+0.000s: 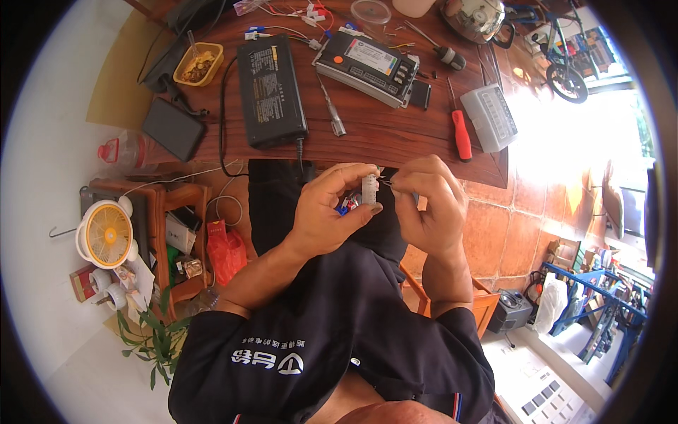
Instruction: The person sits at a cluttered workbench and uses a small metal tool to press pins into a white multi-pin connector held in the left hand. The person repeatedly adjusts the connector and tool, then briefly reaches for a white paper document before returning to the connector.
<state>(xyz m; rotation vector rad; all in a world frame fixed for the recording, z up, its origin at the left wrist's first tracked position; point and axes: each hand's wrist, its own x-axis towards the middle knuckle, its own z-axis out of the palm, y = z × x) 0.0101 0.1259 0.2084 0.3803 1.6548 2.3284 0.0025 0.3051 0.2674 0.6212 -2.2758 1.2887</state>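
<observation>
Between the thumb and fingers of my left hand [328, 206] is a white plastic multi-pin connector housing [369, 190], held upright over my lap. Part of a bundle of coloured wires or small plugs [348, 203] shows behind it, blue and red among them; my fingers hide the rest. My right hand [431, 206] pinches a thin metal piece [385, 181], perhaps a terminal or tweezer tip, pointing at the housing's upper right side. Whether its tip touches the housing I cannot tell. Both hands are just in front of the wooden table's [360, 143] near edge.
On the table lie a black power adapter [273, 90], a grey metal controller box [368, 66], a test pen [332, 108], a red-handled screwdriver [461, 135], a clear plastic case [488, 117] and a yellow food tub [198, 64]. A small fan [108, 234] stands at the left.
</observation>
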